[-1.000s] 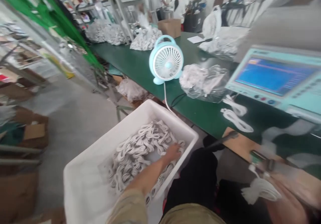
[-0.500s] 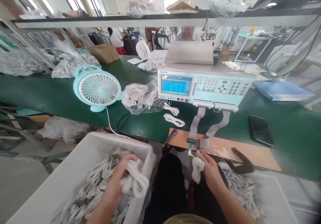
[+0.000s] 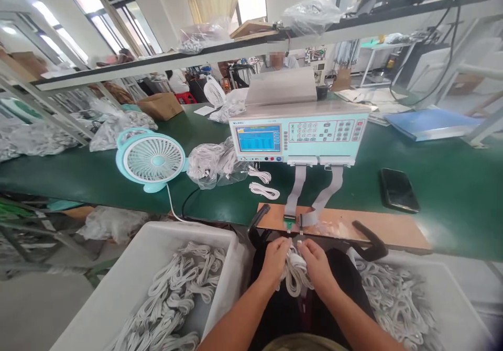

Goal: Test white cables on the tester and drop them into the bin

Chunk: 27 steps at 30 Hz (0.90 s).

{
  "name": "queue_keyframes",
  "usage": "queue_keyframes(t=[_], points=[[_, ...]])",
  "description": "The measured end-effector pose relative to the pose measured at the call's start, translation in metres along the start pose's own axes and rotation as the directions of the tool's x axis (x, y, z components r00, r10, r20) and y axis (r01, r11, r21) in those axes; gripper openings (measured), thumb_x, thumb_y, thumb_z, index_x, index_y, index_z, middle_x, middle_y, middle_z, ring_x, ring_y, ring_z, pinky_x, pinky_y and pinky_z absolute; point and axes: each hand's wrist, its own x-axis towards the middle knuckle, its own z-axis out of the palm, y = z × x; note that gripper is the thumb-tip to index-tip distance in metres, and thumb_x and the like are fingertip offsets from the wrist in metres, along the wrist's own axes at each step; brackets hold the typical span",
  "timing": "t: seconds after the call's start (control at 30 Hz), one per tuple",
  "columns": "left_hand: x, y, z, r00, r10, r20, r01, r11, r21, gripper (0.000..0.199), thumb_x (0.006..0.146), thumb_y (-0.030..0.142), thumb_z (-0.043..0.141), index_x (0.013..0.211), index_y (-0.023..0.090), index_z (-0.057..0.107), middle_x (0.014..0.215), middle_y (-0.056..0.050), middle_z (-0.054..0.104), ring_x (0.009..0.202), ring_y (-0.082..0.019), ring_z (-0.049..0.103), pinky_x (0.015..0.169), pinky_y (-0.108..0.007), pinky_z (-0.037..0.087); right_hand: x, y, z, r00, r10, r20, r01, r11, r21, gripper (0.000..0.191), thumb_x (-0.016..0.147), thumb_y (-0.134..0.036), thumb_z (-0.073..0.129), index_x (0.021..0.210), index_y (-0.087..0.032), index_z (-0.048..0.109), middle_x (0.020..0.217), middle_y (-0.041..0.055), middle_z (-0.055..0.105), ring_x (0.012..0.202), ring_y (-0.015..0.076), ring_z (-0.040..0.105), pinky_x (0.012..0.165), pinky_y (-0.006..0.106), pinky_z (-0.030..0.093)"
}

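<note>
Both hands are close together just below the table's front edge. My left hand point(image 3: 276, 259) pinches one end of a bundled white cable point(image 3: 294, 275). Fingers of my right hand point(image 3: 314, 259) close round a white plug of the cable, and the loops hang between the hands. Right above them, a small green connector board point(image 3: 290, 224) and a second connector point(image 3: 302, 225) sit at the ends of grey ribbon cables point(image 3: 296, 188). These ribbons run up to a light-blue tester point(image 3: 302, 136) with a lit screen.
White bins of bundled cables stand at left point(image 3: 149, 236) and right point(image 3: 444, 277). A fan point(image 3: 157, 160), bagged cables point(image 3: 212, 165), two loose cable bundles point(image 3: 264, 190), a phone point(image 3: 398, 189) and a blue folder point(image 3: 432, 124) lie on the green table. A person sits beyond the tester.
My left hand has moved from over the left bin to beside my right hand, bringing a cable bundle. The cable plugs are now apart from the connectors. The view has shifted and tilted.
</note>
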Motion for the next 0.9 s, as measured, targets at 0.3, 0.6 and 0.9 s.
queue_keyframes(t=[0.3, 0.6, 0.9], points=[[-0.049, -0.007, -0.002, 0.970, -0.194, 0.146, 0.235, 0.899, -0.369, 0.022, 0.070, 0.034, 0.060, 0.084, 0.020, 0.050, 0.068, 0.004, 0.049, 0.054, -0.010, 0.048, 0.050, -0.020, 0.036, -0.031, -0.029, -0.149, 0.986, -0.159, 0.053, 0.121, 0.460, -0.879, 0.020, 0.072, -0.040, 0.058, 0.063, -0.022, 0.054, 0.061, 0.0016, 0.052, 0.057, 0.0199, 0.048, 0.054, 0.031, 0.035], [-0.055, -0.009, 0.013, 0.962, -0.020, 0.272, 0.082, 0.972, -0.219, 0.022, 0.066, 0.029, 0.059, 0.083, 0.021, 0.049, 0.078, 0.000, 0.046, 0.073, -0.014, 0.045, 0.068, -0.024, 0.041, -0.050, -0.017, -0.064, 0.893, -0.097, 0.440, 0.354, 0.756, -0.551, 0.025, 0.092, -0.033, 0.044, 0.086, -0.021, 0.065, 0.075, 0.0023, 0.059, 0.070, 0.0171, 0.056, 0.064, 0.026, 0.043], [-0.060, -0.015, 0.003, 0.921, -0.166, 0.352, 0.226, 0.965, -0.136, 0.029, 0.059, 0.026, 0.060, 0.084, 0.021, 0.046, 0.075, 0.003, 0.042, 0.066, -0.011, 0.042, 0.060, -0.022, 0.037, -0.035, -0.016, -0.069, 0.791, 0.117, 0.601, 0.142, 0.920, -0.366, 0.017, 0.083, -0.032, 0.058, 0.091, -0.020, 0.068, 0.077, 0.0007, 0.057, 0.066, 0.0148, 0.050, 0.059, 0.023, 0.039]])
